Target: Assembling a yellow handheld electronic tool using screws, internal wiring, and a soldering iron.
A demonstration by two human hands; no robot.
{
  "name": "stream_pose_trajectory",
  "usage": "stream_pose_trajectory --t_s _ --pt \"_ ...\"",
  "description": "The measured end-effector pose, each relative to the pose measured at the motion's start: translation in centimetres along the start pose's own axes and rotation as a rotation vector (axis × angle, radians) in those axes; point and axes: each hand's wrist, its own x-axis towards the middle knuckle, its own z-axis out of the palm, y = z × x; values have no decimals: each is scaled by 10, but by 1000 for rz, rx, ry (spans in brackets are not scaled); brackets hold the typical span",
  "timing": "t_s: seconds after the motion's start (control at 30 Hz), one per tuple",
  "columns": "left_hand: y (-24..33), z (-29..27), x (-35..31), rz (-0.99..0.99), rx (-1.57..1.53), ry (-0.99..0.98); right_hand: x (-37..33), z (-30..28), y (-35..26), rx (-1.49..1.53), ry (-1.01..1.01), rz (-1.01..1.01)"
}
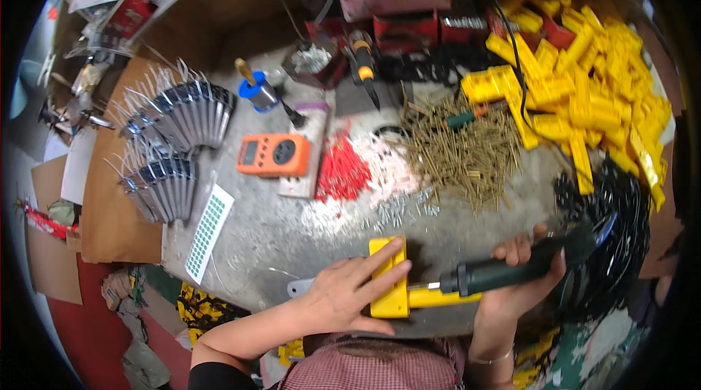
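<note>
Yellow plastic in play: the housing (pixel 397 300) sits by the bench's (pixel 263 233) front edge, about midway along, my left hand (pixel 347 289) spread open across it. My right hand (pixel 513 298) is wrapped round the dark green power driver (pixel 475 278), bit aimed at the housing's right side; contact, I can't tell. Looks like screw-driving's the step in hand, so the next move calls for a straight bit and steady pressure.

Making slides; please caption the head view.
Left hand rests on a yellow part; right hand grips a dark power screwdriver.
</note>
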Motion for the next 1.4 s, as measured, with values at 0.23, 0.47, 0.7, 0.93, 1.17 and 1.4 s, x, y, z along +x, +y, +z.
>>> stream_pose_trajectory --t_s 0.23,0.47,0.7,0.93,1.17,1.4 --pt "-91 -115 55 -142 451 518 1 -13 12 38 49 -21" --pt "-223 -168 206 -452 208 408 -4 -5 4 99 -92 47" --pt "-365 -179 256 -749 125 -85 2 -2 11 85 -69 196" --pt "-350 -154 298 -869 -10 -64 5 -8 7 173 -55 199" --pt "-282 -145 302 -1039 -238 -146 5 -10 9 149 3 181" --pt "-313 -142 297 -967 -510 -372 7 -4 6 67 46 178"
